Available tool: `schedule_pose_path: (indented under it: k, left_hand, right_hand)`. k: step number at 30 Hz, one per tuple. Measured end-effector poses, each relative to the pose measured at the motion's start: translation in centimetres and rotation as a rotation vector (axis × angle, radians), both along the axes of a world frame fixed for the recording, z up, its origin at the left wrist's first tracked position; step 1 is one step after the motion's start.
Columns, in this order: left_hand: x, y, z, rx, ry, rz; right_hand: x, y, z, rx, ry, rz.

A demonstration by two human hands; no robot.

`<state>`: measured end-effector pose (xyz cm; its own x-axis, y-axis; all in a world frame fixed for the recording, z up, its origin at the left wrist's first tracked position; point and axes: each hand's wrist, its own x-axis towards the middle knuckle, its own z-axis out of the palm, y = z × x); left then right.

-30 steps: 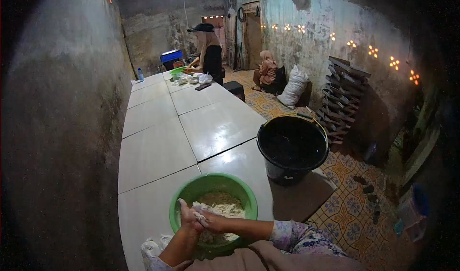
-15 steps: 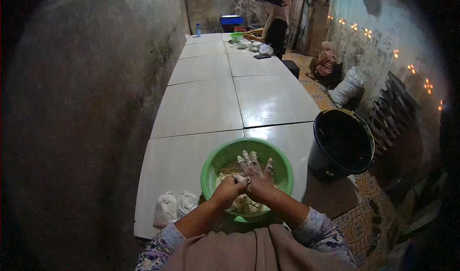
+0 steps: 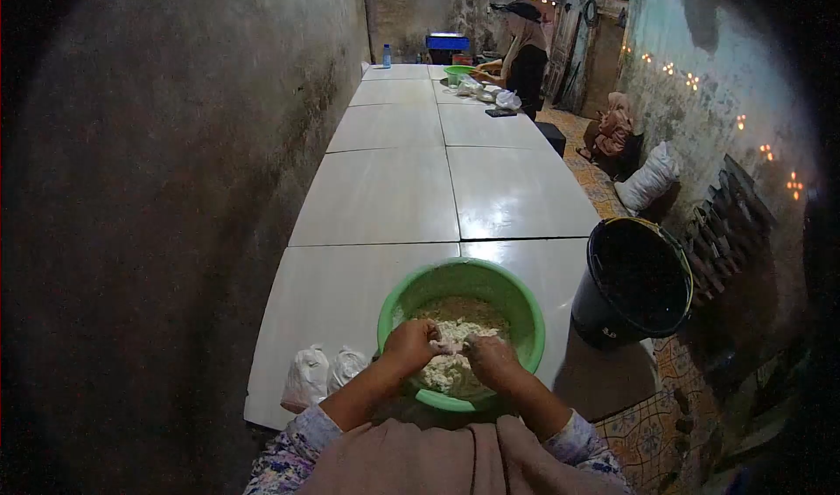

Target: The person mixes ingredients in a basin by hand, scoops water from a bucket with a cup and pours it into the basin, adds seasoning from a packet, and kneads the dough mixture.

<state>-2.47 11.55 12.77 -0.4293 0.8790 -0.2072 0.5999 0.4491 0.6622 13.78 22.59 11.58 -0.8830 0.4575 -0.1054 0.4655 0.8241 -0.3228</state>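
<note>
A green basin [image 3: 531, 346] stands on the near part of the white tiled table [image 3: 350, 276]. Crumbly whitish dough or flour [image 3: 451, 371] lies in it, with a browner layer toward the far side. My left hand [image 3: 411, 346] is over the basin's left part, its fingers curled in. My right hand [image 3: 493, 359] is opposite, its fingers also bent, tips close to those of the left. Whitish material coats the fingertips of both; whether a piece is pinched between them is too small to tell.
Two white-filled plastic bags [image 3: 306, 378] lie left of the basin. A black bucket [image 3: 604, 303] stands to its right. At the far end a co-worker [image 3: 527, 71] reaches to another green basin [image 3: 457, 70]. Another person [image 3: 612, 128] sits low beside a white sack [image 3: 648, 178].
The view has swung toward the right wall and down. My right hand's fingers, spread half a second ago, are now bent, and the two hands have moved slightly apart.
</note>
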Motion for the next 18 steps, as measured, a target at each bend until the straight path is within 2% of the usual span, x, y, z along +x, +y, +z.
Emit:
schedule_pose_path:
  k: [2,3,6,7,9,10,12,13,14,15,16,18]
  left_hand:
    - [0.1,-0.7,-0.5,0.026,0.153,-0.024]
    - [0.0,-1.0,-1.4,0.041,0.182,-0.022]
    - [0.2,-2.2,-2.0,0.12,0.243,-0.032]
    - [0.5,-2.4,-1.5,0.055,0.207,-0.017]
    - [1.0,-2.5,0.3,0.001,0.102,0.015]
    - [1.0,-2.5,0.8,-0.043,0.008,0.046]
    - [0.7,-2.6,-0.6,0.025,0.029,0.023]
    - [0.8,-2.6,-0.3,0.027,0.076,-0.001]
    - [0.9,-2.5,0.0,0.03,0.125,-0.026]
    - [1.2,-2.4,1.2,-0.083,0.144,-0.025]
    - [1.2,-2.5,1.0,-0.082,0.144,-0.024]
    - [1.2,-2.8,0.1,0.045,0.103,-0.026]
  right_hand:
    - [0.1,0.2,-0.7,-0.099,0.048,0.027]
    - [0.7,0.7,-1.3,-0.195,0.159,0.092]
    - [0.6,1.6,-3.4,-0.238,0.178,0.123]
    - [0.7,1.6,-3.1,-0.241,0.174,0.123]
    - [1.0,1.3,-1.9,-0.445,0.29,0.098]
    - [0.9,1.5,-2.4,-0.446,0.288,0.1]
    - [0.5,1.9,-3.1,-0.253,0.171,0.131]
    - [0.4,1.7,-2.9,-0.252,0.17,0.134]
    - [0.2,1.5,-2.6,-0.247,0.131,0.044]
    - [0.1,1.2,-1.8,-0.242,0.093,-0.047]
    - [0.0,1.0,-1.0,-0.24,0.093,-0.046]
    - [0.1,0.7,0.5,-0.174,0.005,-0.087]
